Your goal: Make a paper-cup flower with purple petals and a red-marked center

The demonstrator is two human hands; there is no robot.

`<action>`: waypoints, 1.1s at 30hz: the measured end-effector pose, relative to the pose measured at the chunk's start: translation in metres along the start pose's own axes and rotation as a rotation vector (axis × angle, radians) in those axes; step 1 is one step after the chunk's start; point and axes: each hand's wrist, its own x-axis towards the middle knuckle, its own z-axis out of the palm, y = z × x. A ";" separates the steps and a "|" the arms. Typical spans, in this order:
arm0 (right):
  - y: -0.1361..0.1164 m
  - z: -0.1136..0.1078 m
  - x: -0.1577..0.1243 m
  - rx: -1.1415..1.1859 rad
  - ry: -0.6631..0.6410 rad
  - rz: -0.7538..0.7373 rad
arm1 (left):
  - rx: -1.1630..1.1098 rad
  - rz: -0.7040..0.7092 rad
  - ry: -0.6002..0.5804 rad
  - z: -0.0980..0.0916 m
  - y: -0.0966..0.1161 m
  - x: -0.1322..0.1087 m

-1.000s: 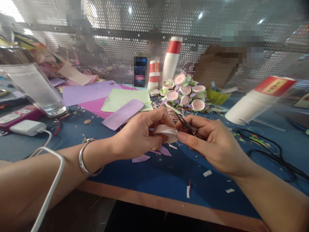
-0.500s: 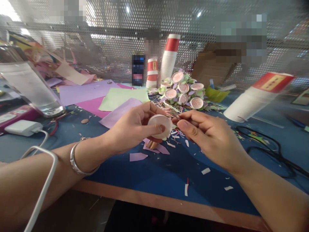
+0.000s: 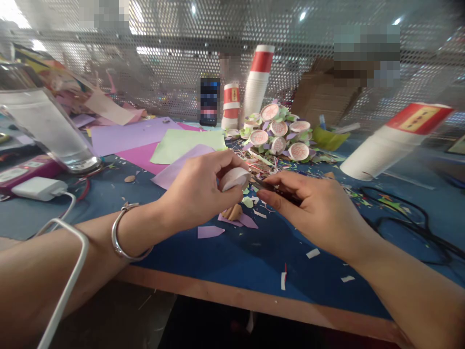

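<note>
My left hand (image 3: 207,189) pinches a small white paper cup bottom (image 3: 234,179) between thumb and fingers, turned almost edge-on. Against its right rim is the tip of a slim dark tool (image 3: 286,195), possibly scissors. My right hand (image 3: 316,208) is closed around that tool, which its fingers partly hide. Just below the hands lie lilac paper pieces (image 3: 211,232) with pointed ends and a folded tan piece (image 3: 232,212). Behind them is a heap of round cup bottoms (image 3: 279,129) with printed faces and green and lilac paper around them.
Stacks of paper cups (image 3: 258,82) stand at the back, with another tilted stack (image 3: 395,140) at right. A glass of water (image 3: 54,131), a white charger (image 3: 39,188) and coloured sheets (image 3: 187,145) are at left. A black cable (image 3: 407,218) lies at right. Scraps litter the table.
The cup bottom has turned from facing me to nearly edge-on in my left hand. My right hand has moved slightly left, bringing the tool to its rim.
</note>
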 end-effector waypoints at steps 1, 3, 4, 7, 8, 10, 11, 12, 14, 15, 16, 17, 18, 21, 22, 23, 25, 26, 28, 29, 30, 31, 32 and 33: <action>-0.001 0.000 0.000 0.002 -0.005 -0.004 | 0.006 0.006 -0.002 0.000 0.000 0.000; -0.002 -0.001 0.000 0.005 -0.015 -0.003 | 0.007 0.015 -0.005 0.001 0.000 -0.001; -0.002 -0.001 0.000 0.004 -0.020 0.002 | 0.006 0.018 -0.006 0.001 0.000 -0.001; -0.002 -0.001 0.001 -0.008 -0.037 0.023 | 0.014 0.022 -0.008 0.000 0.000 -0.001; -0.002 -0.001 0.001 -0.011 -0.039 0.026 | 0.016 0.023 -0.008 -0.001 0.001 -0.001; -0.002 -0.001 0.002 -0.008 -0.043 0.026 | 0.009 0.024 -0.010 -0.001 0.001 -0.001; -0.002 -0.001 0.002 -0.005 -0.045 0.024 | 0.002 0.021 -0.011 -0.002 0.002 -0.001; -0.003 -0.001 0.002 0.001 -0.046 0.021 | -0.007 0.018 -0.014 -0.002 0.002 -0.002; -0.003 -0.002 0.001 0.010 -0.043 0.013 | -0.020 0.015 -0.019 -0.002 0.003 -0.002; -0.004 -0.002 0.001 0.009 -0.039 0.007 | -0.025 0.015 -0.020 -0.002 0.003 -0.002; -0.004 -0.003 0.000 0.004 -0.031 0.000 | -0.033 0.017 -0.020 -0.002 0.004 -0.002; -0.003 -0.003 0.000 -0.005 -0.023 -0.006 | -0.043 0.018 -0.021 -0.002 0.004 -0.002; -0.003 -0.004 -0.001 -0.015 -0.016 -0.010 | -0.053 0.018 -0.023 -0.002 0.004 -0.002; -0.002 -0.005 -0.001 -0.026 0.005 -0.021 | -0.097 0.004 -0.042 -0.002 0.001 -0.002; -0.002 -0.005 -0.001 -0.026 0.011 -0.023 | -0.119 -0.005 -0.058 -0.002 0.000 -0.001; -0.001 -0.006 -0.001 -0.026 0.014 -0.028 | -0.145 -0.014 -0.079 -0.002 -0.002 0.000; -0.001 -0.007 -0.002 -0.025 0.011 -0.044 | -0.202 -0.020 -0.130 -0.003 -0.006 0.002; -0.002 -0.007 -0.002 -0.022 0.003 -0.051 | -0.227 -0.019 -0.157 -0.004 -0.008 0.004; -0.002 -0.008 -0.003 -0.014 -0.012 -0.062 | -0.275 -0.013 -0.207 -0.006 -0.013 0.007; -0.003 -0.008 -0.003 -0.014 -0.019 -0.065 | -0.305 -0.012 -0.232 -0.006 -0.016 0.008; -0.003 -0.008 -0.003 -0.019 -0.024 -0.069 | -0.337 -0.009 -0.257 -0.007 -0.018 0.009; -0.003 -0.009 -0.003 -0.029 -0.029 -0.079 | -0.370 -0.003 -0.281 -0.007 -0.020 0.009; -0.004 -0.009 -0.002 -0.039 -0.032 -0.093 | -0.398 0.004 -0.300 -0.007 -0.022 0.010; -0.004 -0.010 -0.002 -0.049 -0.037 -0.106 | -0.417 0.013 -0.313 -0.007 -0.023 0.010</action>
